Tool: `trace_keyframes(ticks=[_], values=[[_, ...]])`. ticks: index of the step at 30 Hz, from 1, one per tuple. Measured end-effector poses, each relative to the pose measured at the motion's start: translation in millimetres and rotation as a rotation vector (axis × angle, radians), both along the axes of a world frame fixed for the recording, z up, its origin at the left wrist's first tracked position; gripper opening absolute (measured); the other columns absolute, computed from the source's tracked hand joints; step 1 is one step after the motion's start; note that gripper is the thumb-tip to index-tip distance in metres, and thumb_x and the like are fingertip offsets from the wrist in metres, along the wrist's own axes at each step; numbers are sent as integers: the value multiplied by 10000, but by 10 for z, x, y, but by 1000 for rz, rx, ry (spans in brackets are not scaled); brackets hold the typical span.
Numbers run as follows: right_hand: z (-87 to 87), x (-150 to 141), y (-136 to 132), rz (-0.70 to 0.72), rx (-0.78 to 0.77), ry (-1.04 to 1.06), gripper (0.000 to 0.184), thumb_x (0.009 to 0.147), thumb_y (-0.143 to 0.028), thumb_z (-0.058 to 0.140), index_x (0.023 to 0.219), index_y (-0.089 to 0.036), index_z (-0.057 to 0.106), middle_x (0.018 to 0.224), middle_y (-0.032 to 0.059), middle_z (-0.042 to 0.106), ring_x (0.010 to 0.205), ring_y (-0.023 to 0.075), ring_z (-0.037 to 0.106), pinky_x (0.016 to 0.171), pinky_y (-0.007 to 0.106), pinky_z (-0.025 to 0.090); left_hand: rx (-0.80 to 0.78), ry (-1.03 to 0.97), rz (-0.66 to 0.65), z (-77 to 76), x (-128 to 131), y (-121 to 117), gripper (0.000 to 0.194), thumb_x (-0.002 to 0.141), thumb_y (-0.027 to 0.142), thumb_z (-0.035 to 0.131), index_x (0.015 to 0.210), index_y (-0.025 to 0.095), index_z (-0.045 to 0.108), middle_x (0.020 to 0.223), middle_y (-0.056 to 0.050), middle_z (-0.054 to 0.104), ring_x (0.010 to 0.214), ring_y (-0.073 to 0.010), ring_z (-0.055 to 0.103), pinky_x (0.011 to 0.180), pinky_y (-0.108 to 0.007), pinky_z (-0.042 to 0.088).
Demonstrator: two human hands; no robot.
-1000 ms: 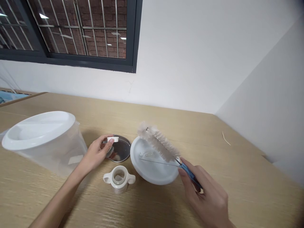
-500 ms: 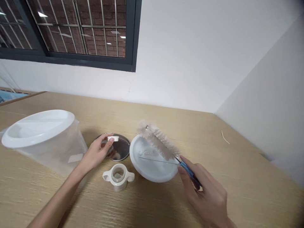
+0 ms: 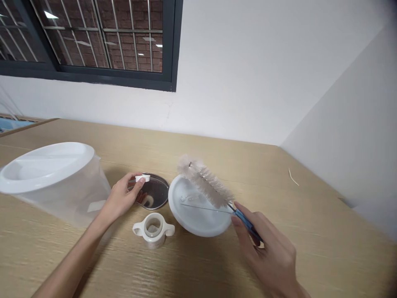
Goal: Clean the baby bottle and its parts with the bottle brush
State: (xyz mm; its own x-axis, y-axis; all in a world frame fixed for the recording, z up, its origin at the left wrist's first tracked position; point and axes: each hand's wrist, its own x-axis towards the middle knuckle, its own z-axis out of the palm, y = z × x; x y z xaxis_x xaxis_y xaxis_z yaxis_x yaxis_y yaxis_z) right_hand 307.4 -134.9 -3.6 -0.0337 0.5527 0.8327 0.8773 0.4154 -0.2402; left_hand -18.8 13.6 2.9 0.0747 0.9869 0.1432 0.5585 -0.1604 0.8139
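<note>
Take the white bowl [image 3: 203,225] near the middle of the table [image 3: 310,256] as your landmark. Your right hand [image 3: 269,248], to the right of the bowl and nearer to you, is closed around the blue handle [image 3: 245,221] of a bottle brush [image 3: 214,190]. The brush's pale, bushy bristles slant up and leftward over the bowl, reaching its far edge. A thin metal rod [image 3: 204,208] crosses above or inside the bowl, its right end near your right fingertips; you cannot tell whether you grip it too. A small clear piece [image 3: 194,198] sits inside the bowl.

Your left hand [image 3: 122,200], well to the left of the bowl, pinches a small white cap [image 3: 143,178] between thumb and fingers, in a narrow grip. Just left of the bowl, partly behind that hand, is a shiny metal plate [image 3: 158,192]. The two-handled cup [image 3: 155,241] stands upright, left of the bowl and closer to you, its mouth uncovered. Farthest left of the bowl is a translucent bin [image 3: 74,200] with a white top [image 3: 46,186].
</note>
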Motion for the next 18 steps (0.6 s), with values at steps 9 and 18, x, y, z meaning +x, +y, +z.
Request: trace_keyframes(ticks=[9, 18], values=[[7, -5, -6, -3, -3, -10, 324, 931, -60, 659, 1246, -135, 664, 696, -32, 532, 523, 74, 428, 509, 217, 381, -43, 28, -26, -24, -15, 18, 596, 863, 685, 619, 1226, 214, 665, 1138, -124, 784, 1050, -330, 746, 869, -420, 597], [-5, -5, -3, 12, 7, -23, 313, 935, -48, 657, 1241, -110, 662, 687, -32, 510, 533, 72, 411, 510, 218, 375, 7, 128, -5, -110, 9, 27, 385, 788, 588, 741, 960, 251, 670, 1109, -46, 778, 823, -252, 734, 767, -375, 574]])
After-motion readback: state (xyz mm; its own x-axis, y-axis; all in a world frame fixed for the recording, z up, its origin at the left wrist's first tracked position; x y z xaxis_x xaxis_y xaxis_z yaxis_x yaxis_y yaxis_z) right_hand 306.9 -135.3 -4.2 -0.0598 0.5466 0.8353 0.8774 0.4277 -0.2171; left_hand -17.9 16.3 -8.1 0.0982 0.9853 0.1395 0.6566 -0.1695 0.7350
